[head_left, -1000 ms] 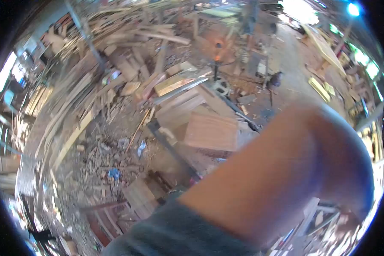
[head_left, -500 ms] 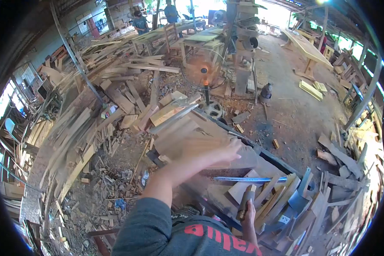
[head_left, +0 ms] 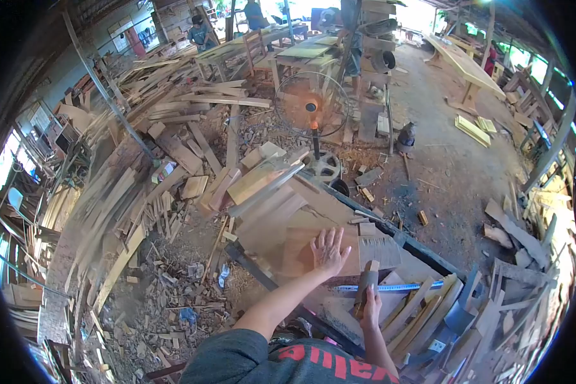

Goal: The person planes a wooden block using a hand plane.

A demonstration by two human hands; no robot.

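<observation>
Just below the centre of the frame, the left hand (head_left: 329, 257) lies flat, its grip open, on a wooden board (head_left: 299, 248) on the surface (head_left: 255, 232), while slightly lower right, the right hand (head_left: 370, 310) has its grip closed around a wooden block (head_left: 367, 285).

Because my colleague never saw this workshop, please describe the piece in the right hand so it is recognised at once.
From the fan, look down to the dark-edged work table. At its near side is the right hand, beside the flat board under the left hand. It grips a short brown block, unlike the long strips to its right.
</observation>
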